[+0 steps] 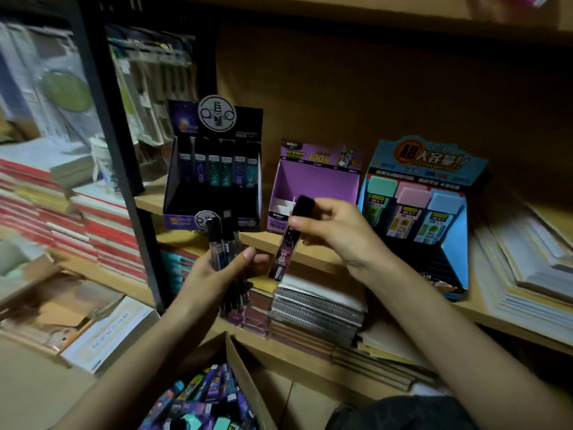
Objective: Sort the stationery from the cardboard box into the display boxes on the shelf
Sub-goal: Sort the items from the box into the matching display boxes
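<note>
My left hand point(214, 271) grips a bunch of black-capped lead tubes point(226, 243) in front of the shelf edge. My right hand point(335, 231) pinches one purple lead tube point(286, 246) by its black cap, hanging tilted below the purple display box point(313, 187). The black display box point(214, 169) to its left holds a row of tubes. At the right stands a blue display box point(418, 212) with pastel-capped cases. The cardboard box point(242, 377) at the bottom holds several mixed tubes point(201, 398).
Spiral notebooks point(313, 308) are stacked on the shelf below the display boxes. Red-edged books point(77, 218) pile up at the left behind a black upright post point(114, 144). Paper stacks point(527, 268) lie at the right. A white carton point(108, 333) sits at lower left.
</note>
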Demonstrator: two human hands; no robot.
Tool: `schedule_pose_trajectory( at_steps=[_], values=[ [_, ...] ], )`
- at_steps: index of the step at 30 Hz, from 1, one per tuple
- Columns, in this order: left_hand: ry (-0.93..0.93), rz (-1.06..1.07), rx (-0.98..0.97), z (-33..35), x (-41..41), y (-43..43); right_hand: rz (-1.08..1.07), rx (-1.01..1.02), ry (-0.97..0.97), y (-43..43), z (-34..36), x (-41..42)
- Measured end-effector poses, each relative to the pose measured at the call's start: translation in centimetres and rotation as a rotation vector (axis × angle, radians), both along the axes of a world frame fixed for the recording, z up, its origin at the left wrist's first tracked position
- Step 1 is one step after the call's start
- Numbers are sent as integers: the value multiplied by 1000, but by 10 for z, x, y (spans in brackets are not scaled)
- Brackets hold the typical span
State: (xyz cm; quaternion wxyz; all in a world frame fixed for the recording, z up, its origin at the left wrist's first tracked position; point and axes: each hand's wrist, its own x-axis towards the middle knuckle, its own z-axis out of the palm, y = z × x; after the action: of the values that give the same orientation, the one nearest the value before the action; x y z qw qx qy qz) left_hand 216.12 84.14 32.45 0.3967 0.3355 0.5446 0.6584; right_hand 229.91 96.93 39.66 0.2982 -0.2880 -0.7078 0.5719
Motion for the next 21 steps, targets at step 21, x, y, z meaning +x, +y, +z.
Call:
schedule_pose_trajectory(
  at_steps=[21],
  values=[
    [-88, 261, 71, -30, -126, -70, 47, 771, -259, 48, 28, -237]
  ],
)
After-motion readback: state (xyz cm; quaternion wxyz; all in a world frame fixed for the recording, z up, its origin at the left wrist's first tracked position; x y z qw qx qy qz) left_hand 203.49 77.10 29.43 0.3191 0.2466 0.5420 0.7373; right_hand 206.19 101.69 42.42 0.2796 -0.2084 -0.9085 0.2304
